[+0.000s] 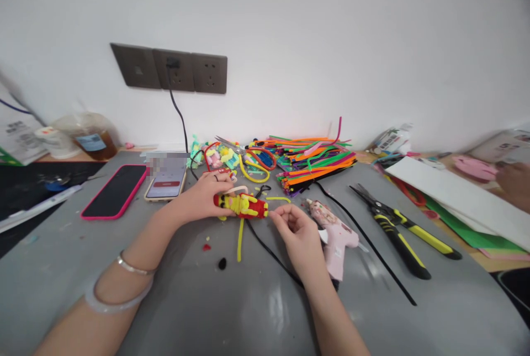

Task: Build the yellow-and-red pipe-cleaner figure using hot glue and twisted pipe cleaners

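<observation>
A small red and yellow pipe-cleaner figure (250,206) lies on its side just above the grey table, its dark-eyed head end to the left. My left hand (209,195) is closed around that head end. At the opposite end, the fingertips of my right hand (296,226) are pinched together against the figure's yellow feet. A yellow pipe cleaner (239,240) rests on the table just below the figure. Close by on the right of my right hand lies a pink glue gun (334,240). A black scrap (222,263) and a red scrap (206,247) sit in front.
Bundled coloured pipe cleaners (317,163) lie at the back, beside loose curled pieces. Black-and-yellow pliers (403,229) and a black pipe cleaner (372,243) lie right. Two phones, one a pink-cased phone (116,191), lie left. Another person's hand (514,182) shows at far right.
</observation>
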Demonstrator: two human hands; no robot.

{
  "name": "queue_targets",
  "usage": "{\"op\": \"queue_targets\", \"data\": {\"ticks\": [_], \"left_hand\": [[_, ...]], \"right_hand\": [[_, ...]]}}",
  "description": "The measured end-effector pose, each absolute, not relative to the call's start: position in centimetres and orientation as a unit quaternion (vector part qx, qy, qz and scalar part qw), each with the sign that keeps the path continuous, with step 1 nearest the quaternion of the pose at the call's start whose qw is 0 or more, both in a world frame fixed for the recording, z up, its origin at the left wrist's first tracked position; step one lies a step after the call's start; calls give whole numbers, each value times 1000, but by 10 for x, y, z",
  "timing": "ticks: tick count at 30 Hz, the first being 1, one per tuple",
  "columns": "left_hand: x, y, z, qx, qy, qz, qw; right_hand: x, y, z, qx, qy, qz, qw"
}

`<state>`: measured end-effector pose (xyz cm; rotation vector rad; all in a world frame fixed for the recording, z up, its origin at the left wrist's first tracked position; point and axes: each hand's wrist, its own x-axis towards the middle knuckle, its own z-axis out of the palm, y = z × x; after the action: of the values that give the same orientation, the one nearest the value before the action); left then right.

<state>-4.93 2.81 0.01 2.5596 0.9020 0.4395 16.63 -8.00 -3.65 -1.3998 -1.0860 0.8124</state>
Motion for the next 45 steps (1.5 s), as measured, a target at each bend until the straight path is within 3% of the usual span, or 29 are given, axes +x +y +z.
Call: {"op": "queue_targets", "data": {"ticks": [25,35,45], "left_hand": [[-50,27,1,913,319,168,193],[-60,36,-3,876,288,244,300],[-68,43,-4,859,308,266,311]], "right_hand": [[164,-78,-37,-619,-479,320,534],[168,-135,-20,-590,-460,261,610],[211,-181,-9,-617,-549,197,529]]}}
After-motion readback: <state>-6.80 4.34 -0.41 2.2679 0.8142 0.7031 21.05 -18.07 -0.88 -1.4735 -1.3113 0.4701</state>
